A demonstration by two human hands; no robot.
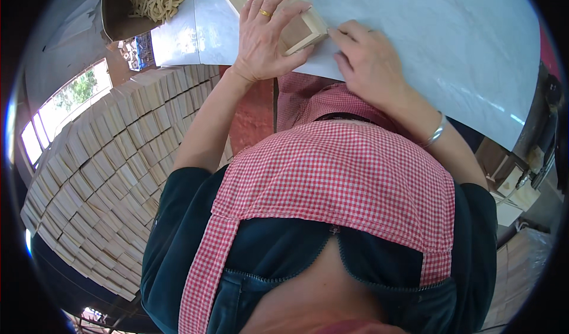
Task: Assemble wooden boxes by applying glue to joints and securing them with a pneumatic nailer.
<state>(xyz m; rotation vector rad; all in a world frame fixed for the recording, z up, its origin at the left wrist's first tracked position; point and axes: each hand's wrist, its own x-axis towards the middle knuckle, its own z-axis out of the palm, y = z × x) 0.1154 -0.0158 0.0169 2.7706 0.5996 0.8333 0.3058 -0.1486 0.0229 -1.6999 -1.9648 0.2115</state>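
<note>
A pale wooden box-like frame [317, 25] lies at the near edge of the light, marbled tabletop. Across its top rests my left hand [264, 35], fingers spread and a gold ring on one; the thumb reaches out by the frame's near end. My right hand [370, 58] is at the frame's right corner. Its index fingertip touches or nearly touches that corner, the other fingers bend loosely, and the thumb stands apart from the index finger. I see nothing held in the right hand. The frame's far end runs out of the picture.
A brown container [118, 14] of pale, curled strips stands at the upper left. Tall rows of stacked thin wooden pieces [118, 168] fill the left side. At the right, past the curved table edge, are cluttered equipment [524, 183] and plastic-wrapped stock [521, 263].
</note>
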